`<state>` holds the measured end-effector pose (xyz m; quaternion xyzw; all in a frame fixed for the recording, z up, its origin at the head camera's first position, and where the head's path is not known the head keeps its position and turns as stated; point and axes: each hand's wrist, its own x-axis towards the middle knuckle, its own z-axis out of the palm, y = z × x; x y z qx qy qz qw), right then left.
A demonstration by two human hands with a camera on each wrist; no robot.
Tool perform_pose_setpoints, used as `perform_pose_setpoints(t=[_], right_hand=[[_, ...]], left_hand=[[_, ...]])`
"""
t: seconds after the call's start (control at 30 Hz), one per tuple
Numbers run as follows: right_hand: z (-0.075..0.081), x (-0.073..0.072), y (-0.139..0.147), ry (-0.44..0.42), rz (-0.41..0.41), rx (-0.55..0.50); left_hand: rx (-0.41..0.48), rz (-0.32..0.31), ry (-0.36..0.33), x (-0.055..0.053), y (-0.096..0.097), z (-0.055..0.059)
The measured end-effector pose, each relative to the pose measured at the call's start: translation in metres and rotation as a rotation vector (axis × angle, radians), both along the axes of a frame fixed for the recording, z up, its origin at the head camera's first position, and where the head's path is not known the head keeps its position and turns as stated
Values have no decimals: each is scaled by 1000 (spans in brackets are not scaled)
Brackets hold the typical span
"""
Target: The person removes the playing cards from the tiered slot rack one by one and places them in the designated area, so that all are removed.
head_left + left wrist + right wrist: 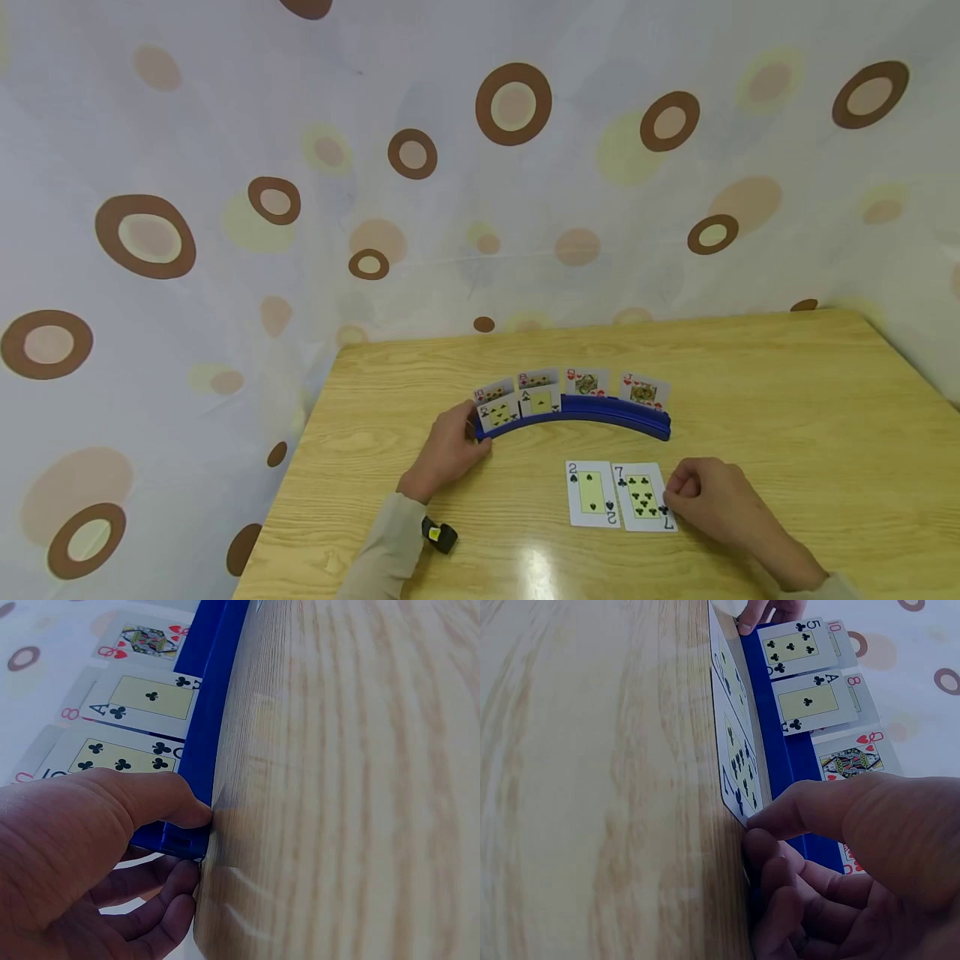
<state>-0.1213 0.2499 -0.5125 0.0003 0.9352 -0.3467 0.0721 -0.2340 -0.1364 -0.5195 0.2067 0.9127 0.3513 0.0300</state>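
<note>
My left hand [450,446] grips the left end of a curved blue playing card holder [615,411], thumb in front. In the left wrist view, the thumb presses the holder's front edge and other fingers curl below its end. In the front row stand a five of clubs [498,412] and an ace of clubs [541,401]. Behind them are a red ten, a red eight, a queen of hearts [587,382] and a jack of hearts [643,391]. My right hand [716,504] pinches the right edge of a seven of clubs [642,492], beside a two of spades [591,492].
Everything sits on a light wood table [787,392]. A pale curtain [450,192] with brown circles hangs behind and left of it. A small black device [439,535] is by the left wrist. The two face-up cards lie in front of the holder.
</note>
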Motion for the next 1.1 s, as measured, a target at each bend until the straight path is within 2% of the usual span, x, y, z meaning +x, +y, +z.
perform_pose_setpoints(t=[0.53, 0.77, 1.1], right_hand=[[-1, 5, -12, 11, -48, 31], [-1, 7, -15, 37, -45, 58], [-2, 6, -13, 45, -40, 37]], left_hand=[[4, -2, 1, 1, 0, -2], [-2, 7, -3, 0, 1, -2], [7, 12, -6, -1, 0, -3]])
